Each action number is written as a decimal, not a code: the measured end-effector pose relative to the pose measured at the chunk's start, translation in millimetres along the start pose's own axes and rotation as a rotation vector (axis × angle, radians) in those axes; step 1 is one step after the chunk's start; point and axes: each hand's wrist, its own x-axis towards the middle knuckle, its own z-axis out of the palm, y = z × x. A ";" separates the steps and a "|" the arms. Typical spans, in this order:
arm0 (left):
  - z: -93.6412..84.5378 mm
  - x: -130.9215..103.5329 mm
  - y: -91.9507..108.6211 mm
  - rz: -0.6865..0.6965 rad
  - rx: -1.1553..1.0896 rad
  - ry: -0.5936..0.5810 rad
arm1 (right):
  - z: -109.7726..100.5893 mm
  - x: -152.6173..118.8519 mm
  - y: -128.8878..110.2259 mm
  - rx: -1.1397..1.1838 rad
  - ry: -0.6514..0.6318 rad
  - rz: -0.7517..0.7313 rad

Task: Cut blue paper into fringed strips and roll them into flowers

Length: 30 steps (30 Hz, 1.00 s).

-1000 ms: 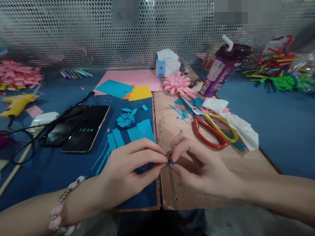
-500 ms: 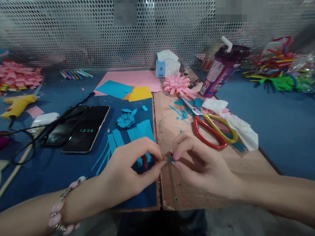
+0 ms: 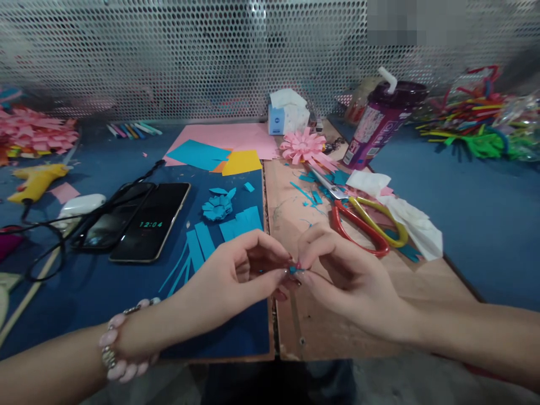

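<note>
Between the fingertips of both hands is a tiny piece of blue paper point(image 3: 292, 270), mostly covered by the fingers. My left hand point(image 3: 240, 275) pinches it from the left, with a beaded bracelet on the wrist. From the right, my right hand point(image 3: 350, 275) has thumb and forefinger closed on the same piece. Cut blue paper strips point(image 3: 205, 240) lie behind the left hand, partly hidden by it. A crumpled blue paper flower point(image 3: 218, 206) sits farther back. Scissors point(image 3: 358, 219) with one red and one yellow handle rest beyond the right hand, among blue scraps.
Phones point(image 3: 149, 225) with a black cable and a yellow glue gun point(image 3: 37, 181) lie at left. Coloured sheets point(image 3: 242, 162), a tissue pack point(image 3: 278, 118) and a pink paper flower point(image 3: 304, 147) are at the back. A purple cup point(image 3: 382, 126) with a straw stands right.
My left hand has moved right, its fingertips now meeting those of the right hand at the blue piece. The right hand has barely moved. The view has shifted slightly.
</note>
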 end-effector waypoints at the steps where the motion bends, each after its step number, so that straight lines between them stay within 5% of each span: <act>1: -0.3 0.8 0.2 -0.017 -0.043 -0.005 | 0.1 -0.4 0.5 0.004 0.003 0.001; 10: -4.3 5.0 1.3 -0.202 -0.363 -0.079 | 0.2 1.3 -0.7 0.045 0.016 -0.016; 30: -7.8 6.9 -5.6 -0.190 -0.480 -0.150 | 0.4 0.7 -2.6 -0.011 0.029 -0.021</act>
